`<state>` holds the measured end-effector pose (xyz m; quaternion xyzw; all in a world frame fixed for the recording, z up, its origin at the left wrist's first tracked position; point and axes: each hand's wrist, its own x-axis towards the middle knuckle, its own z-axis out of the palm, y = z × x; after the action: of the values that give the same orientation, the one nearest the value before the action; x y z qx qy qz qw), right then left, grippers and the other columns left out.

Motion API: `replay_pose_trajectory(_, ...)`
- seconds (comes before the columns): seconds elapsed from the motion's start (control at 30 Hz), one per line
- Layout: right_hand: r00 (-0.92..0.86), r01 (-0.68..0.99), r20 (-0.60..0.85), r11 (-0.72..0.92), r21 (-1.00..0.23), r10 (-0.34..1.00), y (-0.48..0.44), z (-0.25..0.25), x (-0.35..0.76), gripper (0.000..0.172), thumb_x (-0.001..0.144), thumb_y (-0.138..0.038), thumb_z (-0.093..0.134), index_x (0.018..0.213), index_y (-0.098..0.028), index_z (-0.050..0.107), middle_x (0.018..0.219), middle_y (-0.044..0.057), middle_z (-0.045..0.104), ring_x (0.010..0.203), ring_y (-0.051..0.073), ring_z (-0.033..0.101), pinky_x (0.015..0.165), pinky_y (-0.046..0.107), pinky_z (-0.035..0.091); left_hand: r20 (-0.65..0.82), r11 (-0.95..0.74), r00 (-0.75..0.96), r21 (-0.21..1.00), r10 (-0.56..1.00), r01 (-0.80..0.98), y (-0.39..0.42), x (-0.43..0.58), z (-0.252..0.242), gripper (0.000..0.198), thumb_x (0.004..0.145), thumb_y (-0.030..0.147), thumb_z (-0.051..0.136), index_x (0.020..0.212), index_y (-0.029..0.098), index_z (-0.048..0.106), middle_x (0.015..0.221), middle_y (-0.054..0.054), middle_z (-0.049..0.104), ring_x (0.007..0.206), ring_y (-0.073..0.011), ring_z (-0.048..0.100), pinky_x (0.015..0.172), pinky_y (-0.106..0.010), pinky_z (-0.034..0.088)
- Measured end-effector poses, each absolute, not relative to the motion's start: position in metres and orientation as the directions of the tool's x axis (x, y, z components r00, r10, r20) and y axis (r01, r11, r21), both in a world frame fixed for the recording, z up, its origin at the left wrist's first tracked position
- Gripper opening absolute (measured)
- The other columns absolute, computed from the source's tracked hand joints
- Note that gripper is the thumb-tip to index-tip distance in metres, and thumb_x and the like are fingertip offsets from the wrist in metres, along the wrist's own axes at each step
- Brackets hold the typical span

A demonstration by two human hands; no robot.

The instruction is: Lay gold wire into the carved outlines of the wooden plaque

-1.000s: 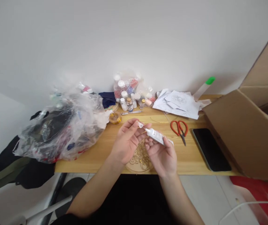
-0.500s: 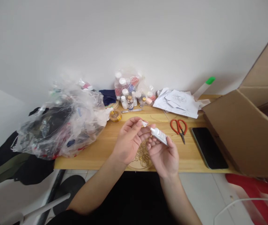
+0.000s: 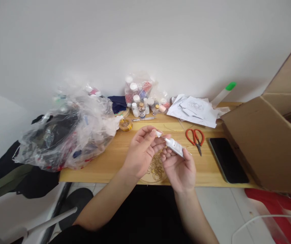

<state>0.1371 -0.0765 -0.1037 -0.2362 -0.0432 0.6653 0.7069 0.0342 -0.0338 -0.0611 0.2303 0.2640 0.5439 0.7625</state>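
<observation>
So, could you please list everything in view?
Tube: one, white, centre
Cap: one, white, by tube
Disc: one, pale, front centre
Wire pieces: many, gold, on disc
Box: one, brown, right
Phone: one, black, beside box
Pliers: one, red-handled, near phone
Papers: several, white, behind pliers
Jars: several, mixed colours, back
Pen: one, silver, before jars
Spool: one, gold, by pen
Plastic bags: uncounted, clear, left
Cloth: one, navy, back
Table: one, brown, centre
Wall: one, white, back
Cable: one, white, lower right
Left grip: one, bare, at cap
Right grip: one, bare, around tube
</observation>
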Motion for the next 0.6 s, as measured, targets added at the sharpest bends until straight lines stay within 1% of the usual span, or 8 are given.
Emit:
replay_pose_trajectory(0.1,0.123,-0.915,-0.25,0.012,-0.404,0.96,-0.0761,-0.105,0.1376,0.018,0.069,-0.03,0.075,0.083,-0.02,0.072,0.076,0.001,0.072,0.068,0.01,0.064,0.069,0.023,0.054,-0.154,0.3,0.265,0.643,0.952,-0.705,-0.0338,0.0342,-0.062,0.024,0.075,0.021,0.077,0.085,0.018,0.055,0.077,0.005,0.068,0.082,-0.0176,0.073,0.072,-0.026,0.056)
replay_pose_trajectory(0.23,0.135,-0.907,-0.253,0.017,-0.421,0.958,-0.0764,-0.1052,0.1378,0.017,0.069,-0.031,0.075,0.082,-0.02,0.071,0.075,0.0,0.072,0.067,0.011,0.063,0.068,0.024,0.053,-0.169,0.303,0.256,0.652,0.952,-0.695,-0.0338,0.0344,-0.0621,0.026,0.074,0.022,0.078,0.085,0.018,0.055,0.077,0.005,0.067,0.083,-0.0189,0.073,0.073,-0.028,0.056)
replay_pose_trajectory(0.37,0.151,-0.893,-0.269,0.014,-0.449,0.951,-0.0768,-0.1031,0.1376,0.015,0.07,-0.031,0.073,0.081,-0.021,0.071,0.076,0.0,0.071,0.068,0.011,0.062,0.067,0.025,0.051,-0.172,0.293,0.243,0.684,0.955,-0.668,-0.0343,0.0352,-0.062,0.025,0.075,0.023,0.077,0.086,0.019,0.054,0.076,0.005,0.066,0.084,-0.0194,0.073,0.076,-0.031,0.056)
replay_pose_trajectory(0.47,0.188,-0.867,-0.259,0.036,-0.497,0.947,-0.0774,-0.1019,0.1378,0.013,0.072,-0.031,0.071,0.081,-0.022,0.071,0.075,0.0,0.07,0.068,0.012,0.061,0.068,0.027,0.051,-0.121,0.229,0.209,0.729,0.97,-0.645,-0.0353,0.0356,-0.062,0.027,0.075,0.027,0.078,0.086,0.019,0.055,0.076,0.005,0.066,0.082,-0.0187,0.073,0.076,-0.031,0.057)
replay_pose_trajectory(0.6,0.242,-0.83,-0.222,0.083,-0.551,0.945,-0.0782,-0.1016,0.1394,0.014,0.073,-0.033,0.071,0.082,-0.023,0.071,0.075,0.0,0.07,0.068,0.013,0.061,0.069,0.028,0.051,-0.025,0.083,0.109,0.815,0.994,-0.573,-0.0361,0.0356,-0.0608,0.029,0.071,0.031,0.081,0.083,0.018,0.058,0.078,0.003,0.067,0.075,-0.0164,0.072,0.079,-0.032,0.058)
